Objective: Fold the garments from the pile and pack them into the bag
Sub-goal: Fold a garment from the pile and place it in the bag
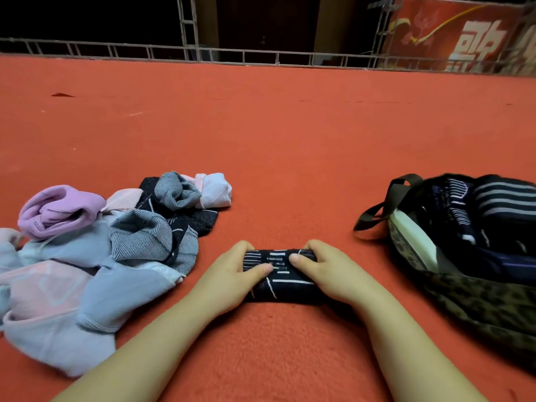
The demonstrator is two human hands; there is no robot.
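Navy striped garment, folded small, is gripped at each end by left hand and right hand; loosened grip risks unrolling before reaching bag to the right.

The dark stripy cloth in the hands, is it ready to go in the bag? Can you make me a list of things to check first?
1. Dark stripy cloth folded small: ok, it is a compact bundle on the red carpet.
2. Both hands holding it: ok, left hand and right hand grip its two ends.
3. Bag open: ok, its mouth gapes toward the hands.
4. Room left in the bag: cannot tell, dark striped clothes already lie inside.
5. Path to the bag free: ok, only bare carpet lies between.
6. Pile finished: not ok, pink, blue and grey clothes are still unfolded at the left.
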